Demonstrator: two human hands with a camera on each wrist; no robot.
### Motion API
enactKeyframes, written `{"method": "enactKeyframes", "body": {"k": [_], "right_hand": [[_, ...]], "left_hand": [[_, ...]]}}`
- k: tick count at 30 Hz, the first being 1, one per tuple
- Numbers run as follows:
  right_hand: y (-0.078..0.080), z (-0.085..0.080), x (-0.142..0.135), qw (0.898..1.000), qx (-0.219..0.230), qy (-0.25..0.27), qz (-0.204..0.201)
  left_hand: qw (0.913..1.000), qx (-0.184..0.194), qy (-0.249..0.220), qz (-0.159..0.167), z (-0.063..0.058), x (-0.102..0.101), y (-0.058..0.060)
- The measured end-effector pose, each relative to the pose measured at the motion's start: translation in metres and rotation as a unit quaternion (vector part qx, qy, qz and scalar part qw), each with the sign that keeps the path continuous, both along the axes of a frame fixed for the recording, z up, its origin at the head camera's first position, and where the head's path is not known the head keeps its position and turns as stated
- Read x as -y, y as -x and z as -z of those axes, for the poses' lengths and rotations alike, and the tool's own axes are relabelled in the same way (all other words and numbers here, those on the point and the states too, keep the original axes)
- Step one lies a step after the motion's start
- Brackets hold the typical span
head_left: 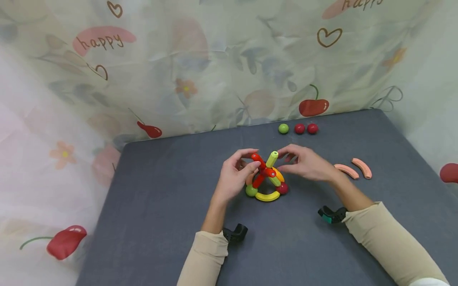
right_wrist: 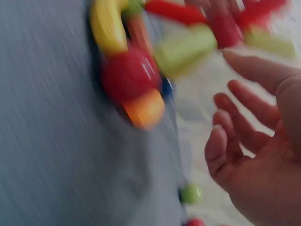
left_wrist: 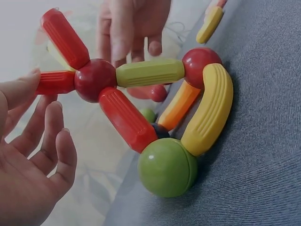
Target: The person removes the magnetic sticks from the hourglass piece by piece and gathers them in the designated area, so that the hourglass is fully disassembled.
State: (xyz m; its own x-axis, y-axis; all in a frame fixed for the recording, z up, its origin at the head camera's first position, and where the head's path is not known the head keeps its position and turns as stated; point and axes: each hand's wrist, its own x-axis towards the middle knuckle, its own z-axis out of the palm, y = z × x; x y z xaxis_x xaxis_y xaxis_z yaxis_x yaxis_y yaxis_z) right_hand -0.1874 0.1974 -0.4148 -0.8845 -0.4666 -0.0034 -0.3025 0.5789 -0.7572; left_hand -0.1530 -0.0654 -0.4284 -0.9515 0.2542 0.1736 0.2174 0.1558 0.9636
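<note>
A small structure of balls and magnetic-style sticks stands on the table. Its base ring has a yellow curved stick point(head_left: 267, 197), a green ball point(left_wrist: 168, 167), a red ball point(right_wrist: 131, 71) and an orange curved stick point(left_wrist: 179, 106). Slanting red and yellow-green sticks point(left_wrist: 150, 72) rise to a red top ball point(left_wrist: 95, 80), from which more sticks jut outward. My left hand point(head_left: 232, 174) pinches one jutting red stick point(left_wrist: 55, 82) between thumb and finger. On the other side, my right hand point(head_left: 304, 162) holds nothing, its fingers loosely bent close to the upper yellow-green stick point(head_left: 272, 159).
Behind the structure, a loose green ball point(head_left: 283, 128) and two red balls point(head_left: 299, 128) line the back of the grey table point(head_left: 171, 206). Two pink curved sticks point(head_left: 362, 168) lie right of the right hand. A patterned curtain point(head_left: 222, 67) hangs behind the table.
</note>
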Motion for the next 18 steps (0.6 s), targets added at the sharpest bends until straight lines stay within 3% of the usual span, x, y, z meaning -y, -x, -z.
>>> {"method": "enactKeyframes", "body": {"k": [4, 11, 14, 16, 18], "right_hand": [[-0.016, 0.013, 0.024, 0.998, -0.009, 0.058, -0.034], [-0.022, 0.03, 0.049, 0.993, -0.061, 0.105, -0.003], [-0.024, 0.034, 0.053, 0.99, -0.083, 0.111, 0.008], [-0.025, 0.035, 0.055, 0.99, -0.089, 0.113, 0.01], [-0.025, 0.036, 0.056, 0.989, -0.088, 0.115, 0.013]], "left_hand": [[1.0, -0.003, -0.003, 0.006, -0.001, 0.0, 0.0], [0.9996, -0.015, 0.018, -0.015, -0.002, 0.004, -0.003], [0.9979, 0.01, -0.05, -0.039, -0.002, 0.007, -0.002], [0.9897, 0.025, -0.121, -0.071, -0.004, 0.013, -0.001], [0.9758, 0.028, -0.186, -0.111, -0.008, 0.023, 0.0]]}}
